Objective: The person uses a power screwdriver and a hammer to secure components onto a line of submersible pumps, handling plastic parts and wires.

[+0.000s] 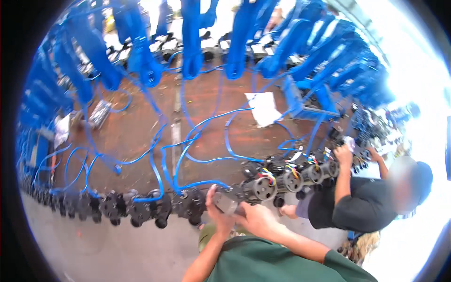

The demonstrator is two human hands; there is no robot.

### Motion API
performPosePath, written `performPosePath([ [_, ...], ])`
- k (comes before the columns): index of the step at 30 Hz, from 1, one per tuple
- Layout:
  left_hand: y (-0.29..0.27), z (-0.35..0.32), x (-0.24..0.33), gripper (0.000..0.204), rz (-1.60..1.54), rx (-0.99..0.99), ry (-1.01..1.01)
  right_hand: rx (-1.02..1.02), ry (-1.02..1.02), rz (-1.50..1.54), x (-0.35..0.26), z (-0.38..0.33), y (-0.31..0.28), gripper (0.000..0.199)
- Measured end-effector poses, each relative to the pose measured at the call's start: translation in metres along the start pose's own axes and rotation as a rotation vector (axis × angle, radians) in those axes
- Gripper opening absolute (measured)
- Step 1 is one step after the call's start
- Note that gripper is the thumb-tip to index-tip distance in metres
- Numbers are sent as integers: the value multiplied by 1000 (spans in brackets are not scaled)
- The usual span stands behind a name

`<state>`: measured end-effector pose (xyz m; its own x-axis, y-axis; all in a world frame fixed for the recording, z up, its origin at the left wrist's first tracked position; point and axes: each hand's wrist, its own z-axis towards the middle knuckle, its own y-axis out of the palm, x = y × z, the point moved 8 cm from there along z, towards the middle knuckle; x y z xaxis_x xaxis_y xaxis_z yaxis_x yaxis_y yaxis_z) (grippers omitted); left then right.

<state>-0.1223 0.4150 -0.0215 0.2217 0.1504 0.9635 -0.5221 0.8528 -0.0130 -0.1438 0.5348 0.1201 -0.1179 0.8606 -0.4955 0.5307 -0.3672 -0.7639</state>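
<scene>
White paper sheet (263, 108) on floor; clear crinkled wrapper (99, 113) left.

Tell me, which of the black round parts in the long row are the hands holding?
The grey-faced one mid-row, gripped between the left hand and right hand. The black parts further left sit untouched along the edge.

One view only: head-worn fisheye, looking steeply down and forward over the wearer's green shirt (282, 265) at 6 o'clock. Hands sit close, just below centre. Bench (141, 136) spreads from centre to 12 o'clock, bending at the rim. A co-worker (371, 197) sits near at 3–4 o'clock. No second view overlaps it.
</scene>
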Motion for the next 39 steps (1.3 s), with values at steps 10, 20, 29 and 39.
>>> performPosePath([
  [10, 11, 5, 58, 112, 171, -44, 119, 487, 257, 213, 179, -73, -114, 51],
  [20, 195, 50, 89, 46, 775, -481, 157, 773, 341, 58, 368, -108, -139, 33],
  [29, 266, 79, -23, 107, 1347, -1027, -375, 781, 153, -134, 376, -104, -142, 55],
  [39, 209, 125, 21, 44, 955, -410, -338, 463, -62, 751, 306, -104, -148, 29],
])
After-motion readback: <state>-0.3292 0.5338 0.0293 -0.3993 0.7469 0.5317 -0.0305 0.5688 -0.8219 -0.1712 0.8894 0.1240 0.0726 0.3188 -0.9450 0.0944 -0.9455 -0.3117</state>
